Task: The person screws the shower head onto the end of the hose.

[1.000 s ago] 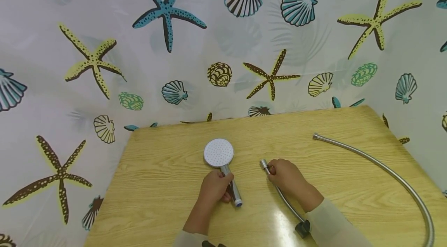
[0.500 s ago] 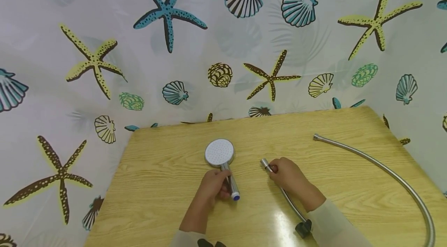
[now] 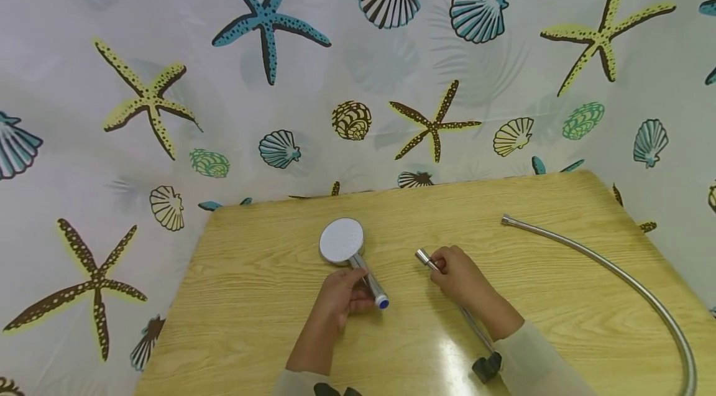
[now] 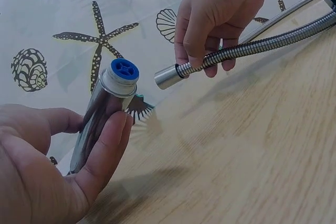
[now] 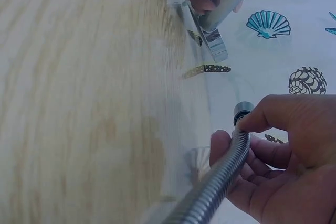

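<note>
My left hand (image 3: 342,298) grips the chrome handle of a shower head (image 3: 342,240) whose round white face tilts upward in the head view. In the left wrist view the handle's threaded end with its blue insert (image 4: 125,70) points up, uncovered. My right hand (image 3: 460,276) pinches a ribbed metal shower hose (image 4: 247,50) just behind its smooth end fitting (image 4: 167,76). A gap separates that fitting from the handle's threaded end. In the right wrist view the hose (image 5: 215,187) runs between thumb and fingers back toward the camera.
Farther along, the hose's other stretch (image 3: 632,278) curves over the wooden table (image 3: 268,240) at the right, its far end lying near the back. A curtain (image 3: 313,104) printed with starfish and shells stands behind the table. A black wrist mount (image 3: 486,367) sits beside the right sleeve.
The left hand has turned and raised the shower head; its face shifted left and up, and the blue end swung up and toward the right hand. The right hand moved slightly up with the hose.
</note>
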{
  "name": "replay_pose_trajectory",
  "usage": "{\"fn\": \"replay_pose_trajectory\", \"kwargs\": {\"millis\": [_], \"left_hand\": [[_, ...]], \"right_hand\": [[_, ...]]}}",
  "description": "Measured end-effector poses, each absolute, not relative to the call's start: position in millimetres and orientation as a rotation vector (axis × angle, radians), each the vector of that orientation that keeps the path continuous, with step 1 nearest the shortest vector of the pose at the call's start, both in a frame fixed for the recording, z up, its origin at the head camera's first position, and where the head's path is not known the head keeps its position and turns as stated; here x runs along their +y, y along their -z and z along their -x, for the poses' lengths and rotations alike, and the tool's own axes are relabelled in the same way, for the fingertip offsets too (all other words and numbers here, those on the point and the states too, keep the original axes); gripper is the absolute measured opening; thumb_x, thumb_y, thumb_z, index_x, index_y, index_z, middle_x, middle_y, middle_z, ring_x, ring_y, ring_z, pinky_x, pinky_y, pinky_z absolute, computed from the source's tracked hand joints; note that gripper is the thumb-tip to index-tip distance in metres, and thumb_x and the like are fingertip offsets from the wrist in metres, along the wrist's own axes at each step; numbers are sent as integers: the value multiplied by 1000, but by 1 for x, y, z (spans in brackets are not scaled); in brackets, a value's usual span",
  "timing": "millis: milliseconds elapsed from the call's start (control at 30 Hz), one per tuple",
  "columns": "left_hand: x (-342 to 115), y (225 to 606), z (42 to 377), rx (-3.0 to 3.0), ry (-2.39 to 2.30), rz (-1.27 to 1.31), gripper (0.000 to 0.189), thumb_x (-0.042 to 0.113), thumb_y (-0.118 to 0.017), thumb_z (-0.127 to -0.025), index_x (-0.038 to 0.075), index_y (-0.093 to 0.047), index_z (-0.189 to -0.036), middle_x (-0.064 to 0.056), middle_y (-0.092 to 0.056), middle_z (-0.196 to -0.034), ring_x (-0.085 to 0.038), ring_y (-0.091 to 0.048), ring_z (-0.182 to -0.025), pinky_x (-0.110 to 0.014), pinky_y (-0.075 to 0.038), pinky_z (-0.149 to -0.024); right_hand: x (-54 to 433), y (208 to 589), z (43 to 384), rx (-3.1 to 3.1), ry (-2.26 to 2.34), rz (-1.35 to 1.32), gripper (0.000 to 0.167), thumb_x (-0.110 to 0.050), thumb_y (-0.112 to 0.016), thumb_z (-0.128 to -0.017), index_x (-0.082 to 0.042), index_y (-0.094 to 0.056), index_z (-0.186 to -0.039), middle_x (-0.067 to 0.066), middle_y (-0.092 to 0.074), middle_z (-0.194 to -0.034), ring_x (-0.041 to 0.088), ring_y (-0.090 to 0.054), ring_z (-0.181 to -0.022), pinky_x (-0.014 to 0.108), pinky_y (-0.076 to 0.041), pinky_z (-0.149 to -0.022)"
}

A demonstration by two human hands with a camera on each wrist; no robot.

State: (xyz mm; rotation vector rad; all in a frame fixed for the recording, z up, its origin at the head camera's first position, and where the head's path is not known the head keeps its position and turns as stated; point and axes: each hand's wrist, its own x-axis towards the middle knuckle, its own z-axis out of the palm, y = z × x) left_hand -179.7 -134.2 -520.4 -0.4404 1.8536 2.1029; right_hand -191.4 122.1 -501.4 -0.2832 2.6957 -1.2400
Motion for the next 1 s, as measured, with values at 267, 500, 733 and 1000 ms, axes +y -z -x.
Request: {"fn": "replay_pose_trajectory", "kwargs": {"millis": [267, 500, 733, 1000], "left_hand": [[-133, 515, 181, 1815, -2200, 393, 38, 20, -59, -102, -8, -48, -126, -9, -65, -96, -15, -70, -77, -27, -66, -67], [-131, 510, 181, 1784, -2247, 365, 44, 19, -57, -103, -7, -42, -135, -13, -59, -109, -17, -69, -88, -28, -66, -71], [-129, 508, 182, 1723, -2354, 360, 43, 16, -59, -103, -3, -41, -137, -14, -56, -115, -20, -69, -93, -29, -67, -72], [-125, 503, 182, 1638, -2473, 413, 39, 15, -62, -102, 1, -41, -132, -12, -57, -111, -20, -69, -93, -33, -67, -77]], "right_hand": [[120, 498, 191, 2681, 1313, 249, 22, -6, -62, -97, 0, -63, -117, 12, -55, -106, 18, -57, -87, 21, -52, -62], [121, 498, 191, 2636, 1414, 258, 20, -7, -58, -99, -1, -61, -118, 14, -54, -110, 19, -55, -88, 21, -50, -63], [121, 496, 189, 2566, 1483, 258, 20, -9, -55, -102, -2, -59, -120, 20, -64, -115, 16, -53, -77, 21, -44, -55], [123, 494, 184, 2567, 1517, 308, 26, -11, -55, -102, -4, -59, -127, 18, -67, -119, 17, -61, -88, 22, -49, -62]]}}
